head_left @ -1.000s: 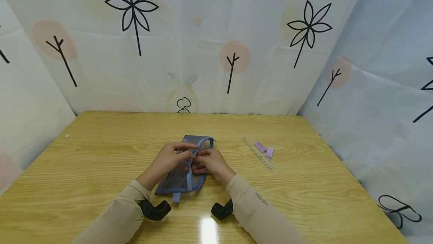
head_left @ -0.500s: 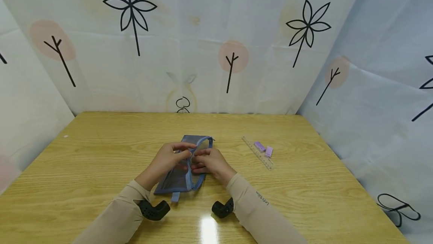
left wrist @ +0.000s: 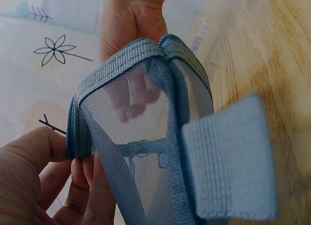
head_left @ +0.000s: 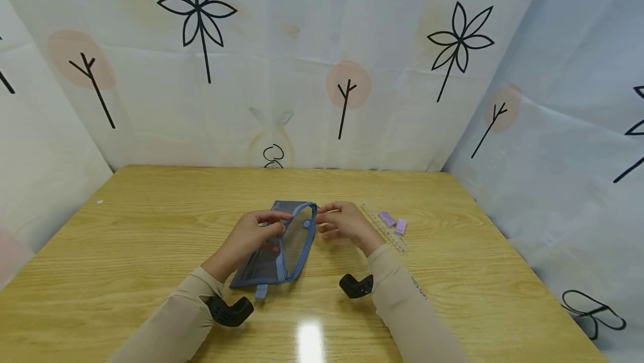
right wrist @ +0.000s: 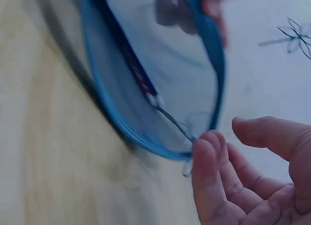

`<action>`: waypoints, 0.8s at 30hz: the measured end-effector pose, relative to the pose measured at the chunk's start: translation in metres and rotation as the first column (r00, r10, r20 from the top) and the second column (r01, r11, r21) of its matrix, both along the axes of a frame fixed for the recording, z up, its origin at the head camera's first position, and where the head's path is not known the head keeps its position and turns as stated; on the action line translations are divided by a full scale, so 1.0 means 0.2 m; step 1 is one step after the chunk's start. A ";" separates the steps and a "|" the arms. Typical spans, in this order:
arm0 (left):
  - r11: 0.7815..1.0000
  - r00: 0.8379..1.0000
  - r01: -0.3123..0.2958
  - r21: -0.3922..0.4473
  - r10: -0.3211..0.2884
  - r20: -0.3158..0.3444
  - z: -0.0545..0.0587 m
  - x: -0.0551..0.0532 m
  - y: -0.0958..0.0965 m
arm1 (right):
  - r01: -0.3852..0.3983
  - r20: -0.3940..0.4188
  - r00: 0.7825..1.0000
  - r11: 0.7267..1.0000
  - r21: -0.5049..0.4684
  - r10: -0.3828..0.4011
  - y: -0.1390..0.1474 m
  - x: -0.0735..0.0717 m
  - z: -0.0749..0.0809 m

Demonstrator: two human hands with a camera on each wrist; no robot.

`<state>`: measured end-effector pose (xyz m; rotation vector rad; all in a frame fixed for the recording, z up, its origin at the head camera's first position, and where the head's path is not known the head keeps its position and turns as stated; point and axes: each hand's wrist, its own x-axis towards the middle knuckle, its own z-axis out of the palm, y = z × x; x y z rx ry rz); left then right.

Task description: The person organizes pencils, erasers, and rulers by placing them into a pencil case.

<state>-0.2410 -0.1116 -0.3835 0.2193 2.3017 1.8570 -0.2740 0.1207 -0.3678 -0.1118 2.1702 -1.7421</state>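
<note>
A blue mesh zip pouch [head_left: 261,265] lies on the table with its zipped mouth spread apart. My left hand [head_left: 256,234] pinches one side of the mouth between thumb and fingers, as the left wrist view shows at the zip edge [left wrist: 80,132]. My right hand [head_left: 344,223] is beside the pouch's far right end, thumb apart from the fingers and nothing held. In the right wrist view its fingertips [right wrist: 206,157] appear close to the mouth's corner; whether they touch cannot be told. A slim dark blue stick-like thing [right wrist: 129,52] with reddish marks lies inside the pouch.
A clear ruler [head_left: 374,218] lies to the right of the right hand. Two small purple blocks [head_left: 387,218] sit at its far side. A small pale speck [head_left: 99,202] is at the table's far left. Printed cloth [head_left: 302,100] hangs behind the table.
My right hand has come out of the pouch's mouth and moved right and slightly away, so the inside now shows. The left hand keeps its hold in the same place.
</note>
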 end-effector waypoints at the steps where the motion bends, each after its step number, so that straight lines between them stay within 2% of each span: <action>1: 1.000 1.000 0.002 0.001 -0.002 -0.002 0.00 0.00 0.00 | 0.016 -0.009 1.000 1.000 0.001 -0.016 0.03 -0.01 0.01; 8: 1.000 1.000 0.006 0.010 -0.006 0.000 0.00 0.00 0.00 | 0.096 -0.058 0.994 0.995 -0.020 -0.097 0.24 -0.06 0.08; 12: 1.000 1.000 0.001 0.009 -0.001 0.003 0.00 0.00 0.00 | 0.179 -0.169 0.972 0.981 0.071 -0.165 0.33 -0.06 0.09; 14: 1.000 1.000 0.000 0.007 0.000 0.008 0.00 0.00 0.00 | 0.241 -0.249 0.948 0.958 0.155 -0.198 0.37 -0.06 0.09; 18: 1.000 1.000 -0.002 0.004 0.002 0.016 0.00 0.00 0.00 | 0.358 -0.356 0.902 0.883 0.303 -0.243 0.43 -0.06 0.07; 21: 1.000 1.000 -0.001 0.004 0.001 0.017 0.00 0.00 0.00 | 0.407 -0.368 0.891 0.830 0.382 -0.267 0.46 -0.06 0.06; 24: 1.000 1.000 0.001 0.002 -0.001 0.012 0.00 0.00 0.01 | 0.424 -0.364 0.892 0.777 0.466 -0.268 0.47 -0.05 0.06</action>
